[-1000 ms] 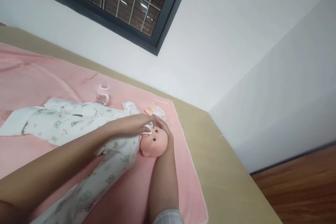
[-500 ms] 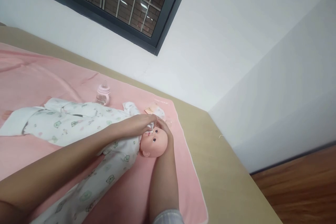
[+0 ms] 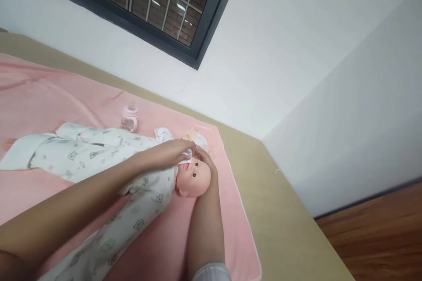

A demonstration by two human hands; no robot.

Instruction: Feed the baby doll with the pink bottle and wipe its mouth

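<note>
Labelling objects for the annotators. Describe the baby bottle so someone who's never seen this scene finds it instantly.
Start at the pink blanket spread over the tan surface under the window. Along its far side, just beyond the white printed baby garment, stands the baby bottle. It is the only upright item there: small, pale pink, translucent, with side handles.

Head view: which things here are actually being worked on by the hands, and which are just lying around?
In hand:
- baby doll, head cupped by the right hand
- doll's white printed sleepsuit, collar pinched by the left hand
- pink blanket under the doll

Lying about:
- pink baby bottle
- small packet beyond the doll's head
</note>
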